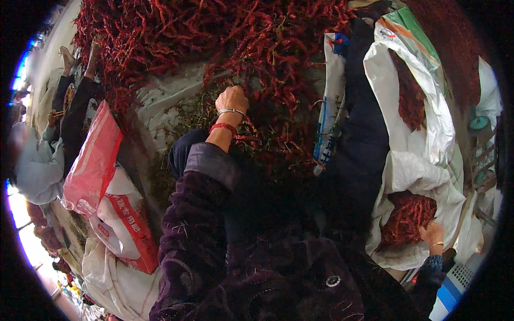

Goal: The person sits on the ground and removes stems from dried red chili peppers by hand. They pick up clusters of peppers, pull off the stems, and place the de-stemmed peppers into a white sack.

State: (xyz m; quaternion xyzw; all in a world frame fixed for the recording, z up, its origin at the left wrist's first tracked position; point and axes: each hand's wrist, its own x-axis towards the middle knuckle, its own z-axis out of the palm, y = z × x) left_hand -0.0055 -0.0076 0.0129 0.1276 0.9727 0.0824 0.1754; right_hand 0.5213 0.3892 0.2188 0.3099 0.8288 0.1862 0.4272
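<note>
My left hand (232, 100), wearing a silver bangle and a red wrist cord, reaches over loose dried red chillies (277, 104) and greenish stem litter (192, 116). Its fingers are curled and turned from view, so anything in them is hidden. At the far right, my right hand (431, 233) is at the mouth of a white woven sack (417, 172). Its fingertips are beside or on the red chillies (407, 216) inside. Whether it grips any is unclear.
A large heap of dried red chillies (192, 32) spreads ahead. Another open white sack (381, 76) holds chillies at right. Left lie a red-and-white printed bag (128, 224) and pink plastic sheeting (94, 160). Another person (38, 168) sits at far left. A blue-and-white bag (331, 100) lies by my leg.
</note>
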